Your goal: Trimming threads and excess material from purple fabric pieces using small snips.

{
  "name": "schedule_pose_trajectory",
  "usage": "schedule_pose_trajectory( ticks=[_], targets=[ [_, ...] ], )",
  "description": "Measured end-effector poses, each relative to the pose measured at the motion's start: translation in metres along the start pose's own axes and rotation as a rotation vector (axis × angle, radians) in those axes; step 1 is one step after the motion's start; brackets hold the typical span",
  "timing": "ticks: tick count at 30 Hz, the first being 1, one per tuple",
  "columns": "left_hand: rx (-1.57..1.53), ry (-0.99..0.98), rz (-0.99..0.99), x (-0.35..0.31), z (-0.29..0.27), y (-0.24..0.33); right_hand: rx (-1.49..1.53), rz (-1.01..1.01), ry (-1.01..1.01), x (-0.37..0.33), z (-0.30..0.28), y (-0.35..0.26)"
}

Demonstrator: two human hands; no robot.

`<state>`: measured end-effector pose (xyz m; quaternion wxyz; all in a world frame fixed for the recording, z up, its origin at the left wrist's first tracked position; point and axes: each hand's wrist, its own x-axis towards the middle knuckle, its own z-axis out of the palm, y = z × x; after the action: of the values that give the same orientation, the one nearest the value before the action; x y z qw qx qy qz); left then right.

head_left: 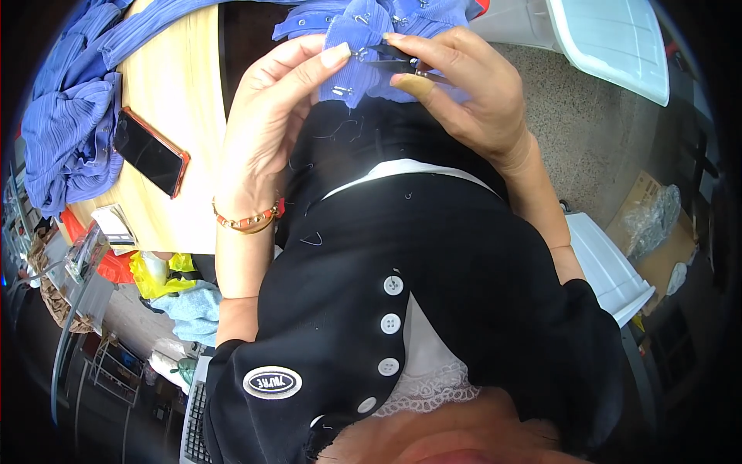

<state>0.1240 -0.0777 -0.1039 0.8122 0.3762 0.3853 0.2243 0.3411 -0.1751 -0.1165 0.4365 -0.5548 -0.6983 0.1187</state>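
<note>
Small dark snips (398,60) lie crosswise, tips pointing left, over blue fabric (352,35).

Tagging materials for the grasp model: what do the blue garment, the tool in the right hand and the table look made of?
Blue garment: soft woven cloth, matte; it folds and creases. Tool in the right hand: dark, thin blades, likely metal snips. Table: pale wood-look top, smooth; possibly laminate.

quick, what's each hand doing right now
Left hand: shut, pinching the blue garment.
Right hand: shut on small dark snips at the garment.
</note>
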Motion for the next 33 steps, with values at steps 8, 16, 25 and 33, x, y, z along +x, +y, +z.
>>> schedule_pose_trajectory(
  ticks=[8, 16, 25, 33],
  targets=[
    [-0.156, -0.079, 0.072, 0.003, -0.005, -0.006, -0.029, -0.049, -0.031, 0.001, -0.003, 0.0],
    [-0.201, -0.13, 0.061, 0.011, -0.017, -0.005, 0.102, 0.0, 0.011, 0.0, 0.0, 0.0],
    [-0.337, -0.037, 0.033, 0.007, 0.012, 0.011, 0.061, -0.005, -0.005, -0.01, 0.009, 0.0],
    [-1.015, -0.816, 0.096, 0.051, -0.017, -0.035, 0.086, 0.007, -0.04, -0.008, 0.01, -0.003]
  ],
)
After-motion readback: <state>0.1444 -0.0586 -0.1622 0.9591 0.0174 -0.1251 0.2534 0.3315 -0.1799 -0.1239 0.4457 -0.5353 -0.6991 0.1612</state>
